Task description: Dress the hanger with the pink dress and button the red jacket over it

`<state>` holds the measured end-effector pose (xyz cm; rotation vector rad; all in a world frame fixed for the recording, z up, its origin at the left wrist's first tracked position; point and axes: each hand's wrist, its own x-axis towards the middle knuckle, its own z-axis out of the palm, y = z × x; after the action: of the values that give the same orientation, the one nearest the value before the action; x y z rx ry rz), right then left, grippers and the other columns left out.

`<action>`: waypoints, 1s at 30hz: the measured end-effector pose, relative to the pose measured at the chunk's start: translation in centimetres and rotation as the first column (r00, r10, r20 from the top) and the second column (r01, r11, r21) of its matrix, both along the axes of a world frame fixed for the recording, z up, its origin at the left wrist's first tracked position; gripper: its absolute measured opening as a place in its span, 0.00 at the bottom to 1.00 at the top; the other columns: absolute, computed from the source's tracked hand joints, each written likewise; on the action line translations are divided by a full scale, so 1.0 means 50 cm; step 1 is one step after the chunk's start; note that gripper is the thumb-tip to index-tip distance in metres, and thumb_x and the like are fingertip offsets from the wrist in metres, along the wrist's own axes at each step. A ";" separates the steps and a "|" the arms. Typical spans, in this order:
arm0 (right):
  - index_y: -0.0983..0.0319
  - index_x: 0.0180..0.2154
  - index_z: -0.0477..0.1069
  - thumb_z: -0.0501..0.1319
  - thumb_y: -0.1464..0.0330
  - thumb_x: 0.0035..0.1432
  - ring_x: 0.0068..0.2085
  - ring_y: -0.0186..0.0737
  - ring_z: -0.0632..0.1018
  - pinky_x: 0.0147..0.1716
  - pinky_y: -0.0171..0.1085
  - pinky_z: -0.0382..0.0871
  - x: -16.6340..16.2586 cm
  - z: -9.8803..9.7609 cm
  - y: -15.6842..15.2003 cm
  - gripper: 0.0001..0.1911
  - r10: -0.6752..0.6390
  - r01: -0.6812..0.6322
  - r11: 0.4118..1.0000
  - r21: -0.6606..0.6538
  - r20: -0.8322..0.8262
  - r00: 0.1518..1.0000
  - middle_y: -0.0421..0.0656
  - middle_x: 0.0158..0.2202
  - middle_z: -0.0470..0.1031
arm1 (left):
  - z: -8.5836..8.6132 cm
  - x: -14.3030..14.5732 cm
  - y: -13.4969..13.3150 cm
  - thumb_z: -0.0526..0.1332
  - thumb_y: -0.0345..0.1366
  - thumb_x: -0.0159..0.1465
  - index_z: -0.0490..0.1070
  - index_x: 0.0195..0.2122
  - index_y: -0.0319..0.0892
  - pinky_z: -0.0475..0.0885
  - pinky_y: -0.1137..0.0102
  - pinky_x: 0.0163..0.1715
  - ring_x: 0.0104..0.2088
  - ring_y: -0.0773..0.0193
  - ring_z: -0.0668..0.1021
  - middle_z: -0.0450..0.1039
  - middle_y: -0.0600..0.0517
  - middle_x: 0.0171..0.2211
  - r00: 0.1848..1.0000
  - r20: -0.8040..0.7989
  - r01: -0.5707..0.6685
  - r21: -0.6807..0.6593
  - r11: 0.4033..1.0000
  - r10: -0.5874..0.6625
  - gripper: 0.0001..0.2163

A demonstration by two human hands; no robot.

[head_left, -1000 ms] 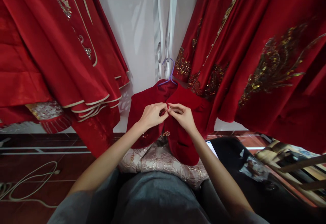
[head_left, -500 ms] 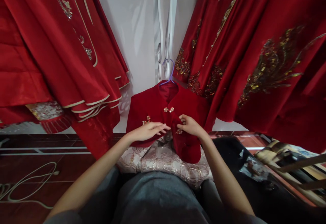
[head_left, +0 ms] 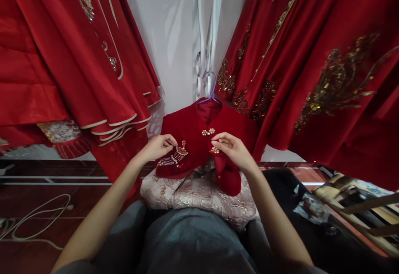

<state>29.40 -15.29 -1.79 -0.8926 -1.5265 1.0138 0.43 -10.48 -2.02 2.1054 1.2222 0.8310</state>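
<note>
A short red velvet jacket hangs on a thin purple hanger in front of me. Its collar is joined by a pearl flower clasp. My right hand pinches the jacket's front edge beside a second clasp, and the cloth folds back beneath it. On the other side, my left hand has its fingers drawn together at the edge of a fan-shaped brooch with bead tassels. Whatever lies between those fingertips is too small to make out.
Red embroidered garments hang at left and right. Pale pink brocade cloth covers my lap. A white cable lies on the floor. At right, a clear plastic bag rests on a black surface, near a wooden frame.
My left hand has moved left from the jacket's middle to the brooch, uncovering its tassels, and its fingers have curled in. My right hand has shifted slightly up, still gripping the jacket edge.
</note>
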 end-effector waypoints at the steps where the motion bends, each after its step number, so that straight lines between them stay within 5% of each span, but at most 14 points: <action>1: 0.60 0.36 0.73 0.67 0.58 0.50 0.35 0.36 0.78 0.38 0.37 0.73 -0.019 -0.017 0.009 0.14 -0.027 0.027 0.999 0.019 0.005 1.000 0.42 0.33 0.77 | -0.012 0.001 0.003 0.61 0.39 0.55 0.74 0.32 0.42 0.74 0.71 0.30 0.30 0.62 0.81 0.79 0.50 0.30 0.999 -0.025 -0.031 -0.006 1.000 0.031 0.07; 6: 0.61 0.38 0.73 0.65 0.57 0.52 0.28 0.35 0.75 0.30 0.35 0.71 -0.079 -0.105 0.054 0.16 -0.176 0.174 0.983 0.055 0.041 0.983 0.44 0.33 0.77 | -0.063 0.042 0.006 0.65 0.46 0.54 0.71 0.30 0.42 0.72 0.71 0.28 0.30 0.60 0.81 0.79 0.50 0.30 0.969 -0.025 -0.244 0.064 0.968 0.246 0.12; 10: 0.61 0.37 0.73 0.65 0.58 0.52 0.31 0.36 0.76 0.33 0.35 0.72 -0.085 -0.139 0.071 0.15 -0.176 0.178 0.983 0.042 -0.034 0.984 0.43 0.33 0.76 | -0.083 0.069 0.006 0.68 0.46 0.51 0.69 0.30 0.43 0.72 0.72 0.26 0.31 0.60 0.82 0.79 0.51 0.31 0.959 0.015 -0.284 0.066 0.956 0.284 0.14; 19: 0.58 0.37 0.68 0.66 0.60 0.46 0.36 0.35 0.76 0.32 0.35 0.76 -0.094 -0.142 0.064 0.16 -0.050 0.026 0.989 -0.145 -0.164 0.985 0.41 0.36 0.71 | -0.093 0.061 0.027 0.66 0.40 0.52 0.71 0.29 0.41 0.74 0.71 0.29 0.28 0.62 0.81 0.79 0.50 0.27 0.951 0.153 -0.268 -0.012 0.963 0.267 0.09; 30: 0.58 0.37 0.69 0.64 0.59 0.50 0.34 0.35 0.76 0.41 0.40 0.76 -0.129 -0.141 0.045 0.14 0.006 -0.031 0.993 -0.112 -0.217 0.976 0.37 0.29 0.71 | -0.099 0.055 0.028 0.65 0.41 0.53 0.72 0.31 0.40 0.76 0.70 0.30 0.29 0.62 0.81 0.79 0.48 0.31 0.972 0.148 -0.178 -0.036 0.983 0.181 0.10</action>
<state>22.97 -13.06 -8.86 -0.8191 -1.3062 1.1824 3.18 -9.08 -6.95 1.8960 1.3473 1.0317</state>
